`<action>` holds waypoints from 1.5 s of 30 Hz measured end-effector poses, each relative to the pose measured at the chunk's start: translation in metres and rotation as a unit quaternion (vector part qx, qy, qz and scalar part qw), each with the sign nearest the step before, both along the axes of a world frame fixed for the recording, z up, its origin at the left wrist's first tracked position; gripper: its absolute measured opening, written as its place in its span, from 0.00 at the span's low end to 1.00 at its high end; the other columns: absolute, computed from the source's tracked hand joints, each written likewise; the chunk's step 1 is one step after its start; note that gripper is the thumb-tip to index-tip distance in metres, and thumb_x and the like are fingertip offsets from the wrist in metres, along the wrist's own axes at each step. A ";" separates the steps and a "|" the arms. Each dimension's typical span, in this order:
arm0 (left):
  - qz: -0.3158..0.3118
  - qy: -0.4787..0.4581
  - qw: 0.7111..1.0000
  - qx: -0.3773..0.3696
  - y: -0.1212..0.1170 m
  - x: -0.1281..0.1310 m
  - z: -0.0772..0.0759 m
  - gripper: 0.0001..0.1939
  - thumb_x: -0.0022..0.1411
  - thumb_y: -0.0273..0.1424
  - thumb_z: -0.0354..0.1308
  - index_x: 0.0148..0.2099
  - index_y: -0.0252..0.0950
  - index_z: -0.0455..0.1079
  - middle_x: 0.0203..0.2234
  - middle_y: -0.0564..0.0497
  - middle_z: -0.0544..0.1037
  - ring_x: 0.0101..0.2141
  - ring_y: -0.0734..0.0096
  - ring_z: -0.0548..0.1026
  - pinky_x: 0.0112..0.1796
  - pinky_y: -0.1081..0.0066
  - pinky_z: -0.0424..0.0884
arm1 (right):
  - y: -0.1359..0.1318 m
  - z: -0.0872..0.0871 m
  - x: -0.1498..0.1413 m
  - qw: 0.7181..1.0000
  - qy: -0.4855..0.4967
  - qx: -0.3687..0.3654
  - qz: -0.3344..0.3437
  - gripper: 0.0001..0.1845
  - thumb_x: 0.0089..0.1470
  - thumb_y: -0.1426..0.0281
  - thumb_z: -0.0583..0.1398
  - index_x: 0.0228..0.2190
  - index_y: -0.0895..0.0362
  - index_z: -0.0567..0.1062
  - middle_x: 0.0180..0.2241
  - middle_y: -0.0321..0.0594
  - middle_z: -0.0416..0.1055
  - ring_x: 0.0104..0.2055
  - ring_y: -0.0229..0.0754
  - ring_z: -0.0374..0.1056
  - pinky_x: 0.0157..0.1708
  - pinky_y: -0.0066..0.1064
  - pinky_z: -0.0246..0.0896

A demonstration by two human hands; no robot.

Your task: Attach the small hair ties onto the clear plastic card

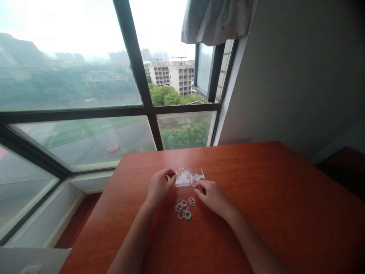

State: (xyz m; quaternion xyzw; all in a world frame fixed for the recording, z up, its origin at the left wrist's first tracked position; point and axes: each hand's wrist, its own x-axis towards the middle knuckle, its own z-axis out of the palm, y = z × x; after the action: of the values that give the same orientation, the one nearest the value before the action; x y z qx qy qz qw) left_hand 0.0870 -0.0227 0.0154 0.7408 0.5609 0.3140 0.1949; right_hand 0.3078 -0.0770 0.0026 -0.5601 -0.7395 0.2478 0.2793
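Note:
A small clear plastic box (186, 178) lies open on the reddish-brown wooden table (256, 182), its lid folded out to the right. My left hand (160, 185) rests curled at the box's left edge, fingertips pinched on a small ring-like piece. My right hand (211, 194) lies just below the lid, fingers curled together near a loose ring. Several small metal rings (184, 207) sit in a loose cluster on the table between my two hands.
The table stands against a large window (85, 99) with dark frames, looking out on buildings and trees. A grey wall (299, 76) rises on the right. A curtain (216, 19) hangs at the top. Floor shows at the left.

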 end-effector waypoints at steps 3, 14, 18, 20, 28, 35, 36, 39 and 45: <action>0.013 0.010 1.000 0.001 0.001 -0.002 0.000 0.08 0.55 0.33 0.56 0.30 0.36 0.74 0.25 0.52 0.77 0.24 0.73 0.70 0.26 0.75 0.61 | -0.001 0.001 0.000 1.000 -0.012 -0.007 0.011 0.05 0.54 0.73 0.58 0.31 0.56 0.75 0.27 0.35 0.74 0.29 0.37 0.66 0.31 0.26 0.55; -0.012 0.024 1.000 0.006 -0.002 0.006 -0.007 0.06 0.56 0.29 0.55 0.33 0.36 0.73 0.26 0.52 0.76 0.26 0.73 0.70 0.28 0.75 0.62 | -0.007 0.003 -0.001 0.997 -0.040 -0.040 0.060 0.03 0.51 0.68 0.62 0.29 0.55 0.76 0.25 0.33 0.72 0.27 0.34 0.64 0.27 0.24 0.49; -0.001 0.024 1.000 0.009 -0.001 0.004 -0.006 0.07 0.57 0.29 0.55 0.35 0.37 0.74 0.27 0.52 0.76 0.27 0.73 0.70 0.29 0.74 0.62 | -0.008 0.005 -0.002 0.995 -0.050 -0.057 0.063 0.04 0.52 0.67 0.62 0.28 0.54 0.77 0.25 0.33 0.72 0.27 0.34 0.64 0.26 0.25 0.48; 0.003 0.026 1.000 0.012 -0.001 0.002 -0.005 0.07 0.57 0.29 0.55 0.36 0.37 0.74 0.28 0.52 0.77 0.27 0.72 0.71 0.30 0.74 0.63 | -0.008 0.005 -0.002 0.994 -0.057 -0.063 0.064 0.04 0.52 0.67 0.62 0.28 0.54 0.77 0.25 0.34 0.73 0.27 0.35 0.64 0.27 0.25 0.49; -0.015 0.013 0.999 0.032 -0.003 0.004 0.000 0.07 0.59 0.30 0.54 0.35 0.37 0.73 0.27 0.52 0.76 0.25 0.74 0.69 0.28 0.75 0.62 | -0.009 0.003 -0.001 0.994 -0.066 -0.051 0.072 0.03 0.51 0.71 0.61 0.28 0.54 0.76 0.26 0.34 0.74 0.28 0.35 0.65 0.27 0.25 0.49; -0.068 -0.019 0.997 0.034 -0.010 0.018 0.008 0.07 0.60 0.30 0.53 0.35 0.36 0.72 0.26 0.53 0.74 0.25 0.75 0.68 0.29 0.76 0.62 | -0.004 0.003 -0.001 1.000 -0.027 -0.001 0.013 0.03 0.52 0.70 0.60 0.28 0.55 0.74 0.24 0.34 0.71 0.27 0.35 0.64 0.28 0.25 0.51; -0.082 -0.026 0.996 0.028 -0.012 0.022 0.008 0.07 0.61 0.30 0.53 0.35 0.36 0.72 0.26 0.53 0.74 0.25 0.75 0.67 0.29 0.76 0.62 | -0.003 0.003 -0.001 1.000 -0.018 0.009 0.001 0.04 0.52 0.69 0.59 0.28 0.55 0.74 0.24 0.34 0.71 0.26 0.36 0.64 0.28 0.25 0.51; -0.135 -0.040 0.990 0.002 -0.018 0.032 0.009 0.07 0.60 0.29 0.53 0.34 0.36 0.72 0.26 0.53 0.74 0.25 0.75 0.68 0.29 0.76 0.62 | -0.001 0.003 0.000 0.999 0.000 0.039 -0.034 0.04 0.53 0.69 0.59 0.29 0.55 0.74 0.23 0.34 0.69 0.26 0.36 0.63 0.28 0.26 0.52; -0.182 -0.053 0.982 -0.023 -0.024 0.043 0.006 0.05 0.58 0.29 0.56 0.34 0.35 0.73 0.26 0.52 0.75 0.25 0.76 0.67 0.28 0.76 0.62 | -0.001 0.002 0.001 0.995 0.014 0.076 -0.062 0.03 0.52 0.70 0.59 0.29 0.55 0.73 0.21 0.33 0.67 0.25 0.36 0.63 0.27 0.26 0.52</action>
State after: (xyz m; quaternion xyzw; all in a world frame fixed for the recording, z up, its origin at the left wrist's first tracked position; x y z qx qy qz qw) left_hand 0.1297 -0.0462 0.0210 0.8082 0.4126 0.2991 0.2950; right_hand 0.3086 -0.0780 0.0051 -0.5789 -0.7157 0.1811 0.3463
